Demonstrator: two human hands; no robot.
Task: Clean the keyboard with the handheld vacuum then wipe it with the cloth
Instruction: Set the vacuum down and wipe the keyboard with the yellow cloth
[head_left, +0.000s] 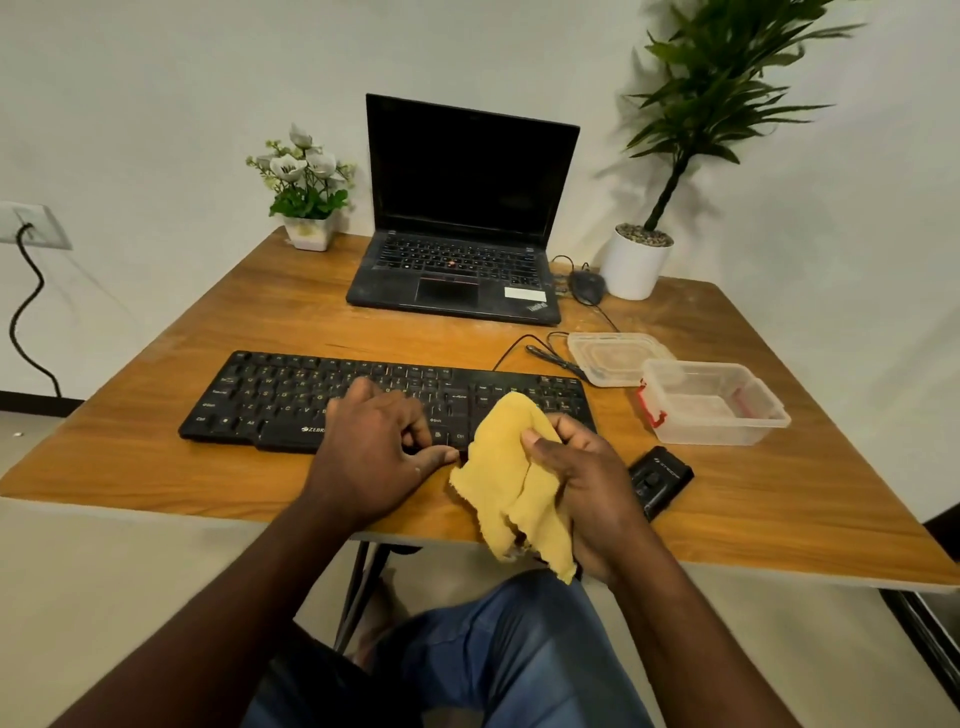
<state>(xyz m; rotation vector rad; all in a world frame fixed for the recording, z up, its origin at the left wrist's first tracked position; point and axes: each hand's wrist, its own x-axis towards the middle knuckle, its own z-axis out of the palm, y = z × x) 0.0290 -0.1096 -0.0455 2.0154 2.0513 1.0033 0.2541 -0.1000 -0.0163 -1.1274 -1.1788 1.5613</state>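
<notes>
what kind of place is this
Probably a small home or office workstation: an open black laptop and wired black keyboard on a wooden desk, with potted plants by a plain white wall.

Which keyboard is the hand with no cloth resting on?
The left hand rests on the separate black keyboard at the table's near edge, not the laptop keyboard farther back. The right hand holds the yellow cloth.

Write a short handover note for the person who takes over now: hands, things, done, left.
Left hand: rests on the keyboard, holds nothing.
Right hand: grips the yellow cloth at the keyboard's right front edge.
Black handheld vacuum: lies on the table, right of the hands.
Done: vacuum is put down; whether vacuuming is finished cannot be told.
Left: wipe the keyboard with the cloth.
</notes>
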